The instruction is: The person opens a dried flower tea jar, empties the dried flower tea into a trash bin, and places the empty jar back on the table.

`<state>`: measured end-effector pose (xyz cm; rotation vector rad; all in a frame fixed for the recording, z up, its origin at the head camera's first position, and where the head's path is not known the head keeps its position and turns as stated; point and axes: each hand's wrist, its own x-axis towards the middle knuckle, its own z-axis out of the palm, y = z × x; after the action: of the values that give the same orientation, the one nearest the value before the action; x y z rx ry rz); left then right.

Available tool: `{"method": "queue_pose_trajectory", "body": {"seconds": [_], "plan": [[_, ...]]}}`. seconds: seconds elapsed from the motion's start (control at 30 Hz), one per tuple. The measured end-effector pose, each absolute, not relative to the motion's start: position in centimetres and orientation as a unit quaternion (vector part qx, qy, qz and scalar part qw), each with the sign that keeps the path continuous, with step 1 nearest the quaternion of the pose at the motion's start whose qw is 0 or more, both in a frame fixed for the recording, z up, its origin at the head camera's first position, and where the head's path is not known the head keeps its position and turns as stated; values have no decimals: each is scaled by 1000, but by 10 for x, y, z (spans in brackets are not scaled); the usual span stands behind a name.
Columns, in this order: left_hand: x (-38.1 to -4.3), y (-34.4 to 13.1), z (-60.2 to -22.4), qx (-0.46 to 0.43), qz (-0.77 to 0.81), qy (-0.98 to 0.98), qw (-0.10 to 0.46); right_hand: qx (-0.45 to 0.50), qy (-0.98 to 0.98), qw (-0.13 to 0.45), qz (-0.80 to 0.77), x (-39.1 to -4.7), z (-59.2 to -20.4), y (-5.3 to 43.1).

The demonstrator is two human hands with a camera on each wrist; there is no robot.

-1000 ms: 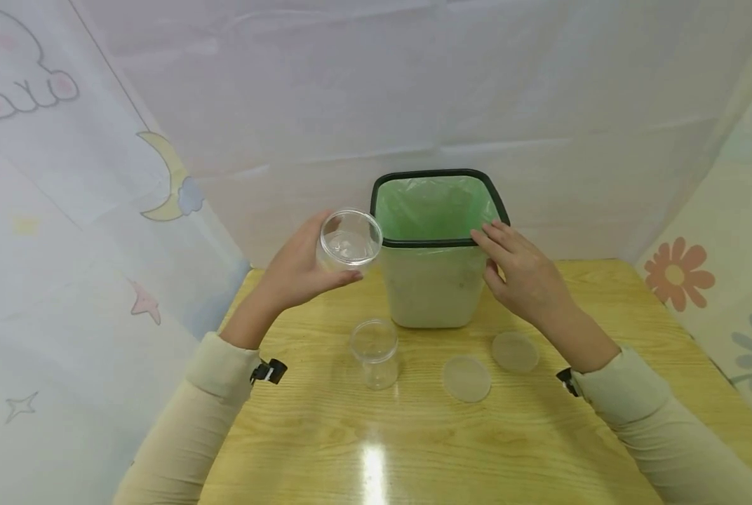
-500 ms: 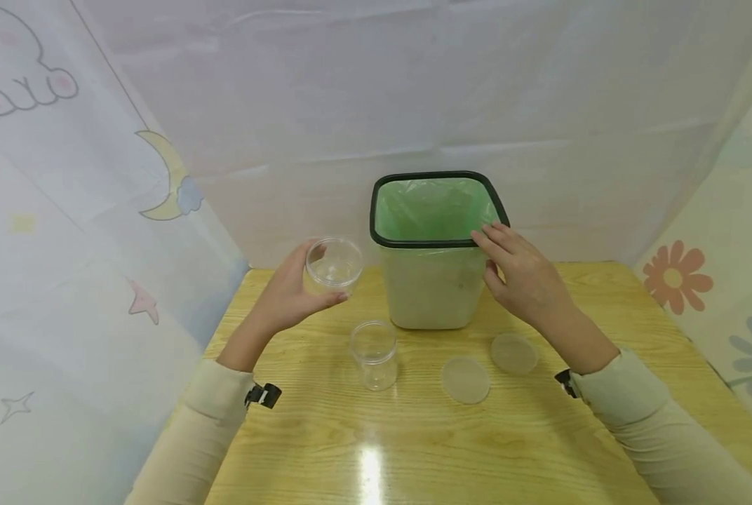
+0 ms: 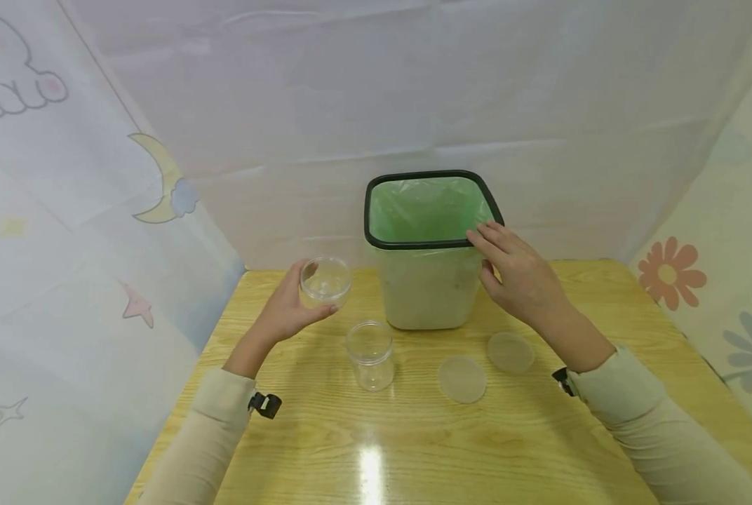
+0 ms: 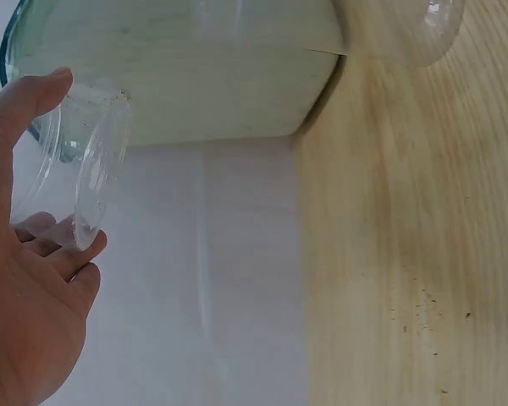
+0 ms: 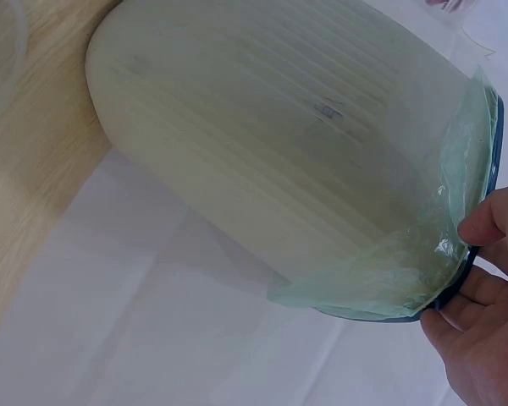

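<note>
My left hand [image 3: 287,308] grips a clear plastic jar [image 3: 327,284] by its side, thumb and fingers round it, left of the trash can. In the left wrist view the jar [image 4: 97,161] lies between the thumb and the fingers. The trash can [image 3: 426,291] is pale, with a dark rim and a green bag [image 3: 423,210] lining it. My right hand [image 3: 521,270] holds the can's near right rim corner, fingers over the rim and thumb outside. In the right wrist view the thumb [image 5: 491,220] lies against the bag. A second clear jar [image 3: 371,358] stands on the table.
Two translucent round lids, a left one [image 3: 462,379] and a right one [image 3: 511,352], lie on the wooden table [image 3: 313,449] in front of the can. A pale wall sheet [image 3: 325,140] rises behind the can, and printed sheets stand at both sides.
My left hand has carried the jar down and a little left, away from the trash can's rim. My right hand keeps its place at the rim corner.
</note>
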<state>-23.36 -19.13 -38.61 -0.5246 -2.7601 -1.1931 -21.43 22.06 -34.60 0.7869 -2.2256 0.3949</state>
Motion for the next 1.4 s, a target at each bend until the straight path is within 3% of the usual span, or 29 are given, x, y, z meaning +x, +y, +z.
{"method": "queue_pose_trajectory", "body": {"seconds": [0.73, 1.4], "plan": [[-248, -195, -464, -112, -435, -893, -18, 305, -863, 372, 152, -213, -346, 219], [-251, -185, -496, -91, -454, -886, -40, 299, -865, 370, 159, -214, -346, 218]]}}
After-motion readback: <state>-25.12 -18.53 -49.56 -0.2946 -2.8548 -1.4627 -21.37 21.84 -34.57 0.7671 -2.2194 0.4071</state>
